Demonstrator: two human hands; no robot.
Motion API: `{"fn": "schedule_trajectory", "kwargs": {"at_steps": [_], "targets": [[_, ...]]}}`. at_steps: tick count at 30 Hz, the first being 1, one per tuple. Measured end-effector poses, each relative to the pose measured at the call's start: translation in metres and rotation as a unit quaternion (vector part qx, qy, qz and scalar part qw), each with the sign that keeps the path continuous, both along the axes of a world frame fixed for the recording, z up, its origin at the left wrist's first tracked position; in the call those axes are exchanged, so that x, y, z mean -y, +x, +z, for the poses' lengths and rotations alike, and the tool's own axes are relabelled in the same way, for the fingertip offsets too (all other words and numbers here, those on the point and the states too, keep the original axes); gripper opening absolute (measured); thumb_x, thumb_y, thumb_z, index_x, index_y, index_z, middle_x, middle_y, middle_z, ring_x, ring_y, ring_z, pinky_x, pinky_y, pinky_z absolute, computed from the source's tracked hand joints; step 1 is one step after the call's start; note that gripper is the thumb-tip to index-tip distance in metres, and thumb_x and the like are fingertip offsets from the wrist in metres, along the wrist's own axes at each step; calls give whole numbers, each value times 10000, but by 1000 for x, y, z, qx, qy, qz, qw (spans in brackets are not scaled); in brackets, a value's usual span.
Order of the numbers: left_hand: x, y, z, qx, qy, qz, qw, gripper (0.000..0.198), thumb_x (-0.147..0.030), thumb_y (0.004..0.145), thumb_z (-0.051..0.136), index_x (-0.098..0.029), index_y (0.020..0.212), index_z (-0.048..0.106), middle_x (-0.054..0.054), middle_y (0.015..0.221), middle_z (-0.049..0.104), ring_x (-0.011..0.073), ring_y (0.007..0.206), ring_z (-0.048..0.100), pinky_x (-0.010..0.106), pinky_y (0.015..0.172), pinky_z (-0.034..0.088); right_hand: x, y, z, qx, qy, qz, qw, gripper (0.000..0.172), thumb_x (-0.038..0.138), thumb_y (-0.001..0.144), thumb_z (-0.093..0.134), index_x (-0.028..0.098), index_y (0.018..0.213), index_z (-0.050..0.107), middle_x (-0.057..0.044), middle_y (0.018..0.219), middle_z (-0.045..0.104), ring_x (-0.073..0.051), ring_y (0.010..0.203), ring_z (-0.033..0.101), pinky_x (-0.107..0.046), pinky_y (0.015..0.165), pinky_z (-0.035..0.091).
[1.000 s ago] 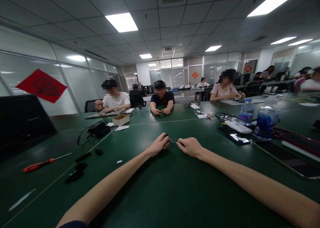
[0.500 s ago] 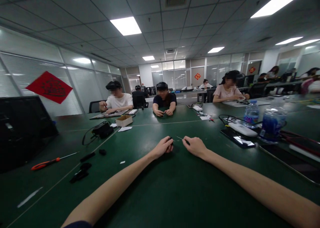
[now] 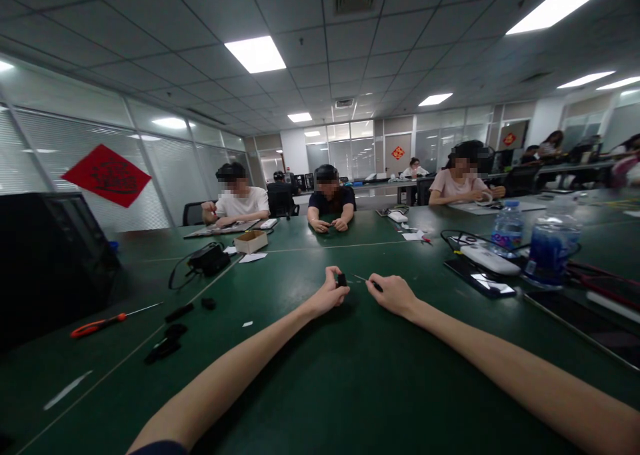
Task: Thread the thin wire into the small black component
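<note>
Watching from here, I see the left hand (image 3: 327, 295) curled around a small black plastic piece (image 3: 341, 280), which sits at its fingertips over the dark green workbench (image 3: 350, 375). Just right of that piece, the right hand (image 3: 393, 294) pinches a thin black-handled metal pick (image 3: 375, 285), its tip pointing toward the piece. Both look light. The piece seems small and perhaps slippery, though the view is poor, so I'd grip its sides. The slender pick needs holding near its handle. An orange-handled screwdriver (image 3: 97, 325) lies well left of the piece.
</note>
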State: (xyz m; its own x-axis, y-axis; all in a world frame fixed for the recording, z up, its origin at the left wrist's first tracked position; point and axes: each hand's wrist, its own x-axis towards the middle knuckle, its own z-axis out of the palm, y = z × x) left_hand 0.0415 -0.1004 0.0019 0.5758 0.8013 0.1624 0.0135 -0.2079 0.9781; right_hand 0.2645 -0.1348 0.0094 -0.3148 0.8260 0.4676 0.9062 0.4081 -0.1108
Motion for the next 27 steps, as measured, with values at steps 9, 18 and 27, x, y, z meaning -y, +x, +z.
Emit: {"fn": "schedule_trajectory", "kwargs": {"at_steps": [9,18,27], "targets": [[-5,1,-2,30,-27,-11,999,280,-430,850,457,-222,1024,390,-66,621,390,27,399,262,146,400,190,-1,-1,-2,0,25,-1,1000,341,426,934,340,228,949,617,-31,716,656,-158,639,608,-230,613,363],[-3,1,-2,34,-13,4,999,345,-489,822,507,-159,923,495,-47,593,401,37,423,297,163,405,183,2,-1,0,-9,17,75,997,360,426,929,337,225,938,636,-25,707,658,-148,608,593,-232,614,372],[-4,1,-2,35,-15,12,999,356,-496,818,506,-150,898,517,-43,573,400,46,425,306,173,405,191,0,0,-1,0,13,87,996,351,414,929,352,214,930,640,-25,689,652,-140,588,583,-230,610,371]]}}
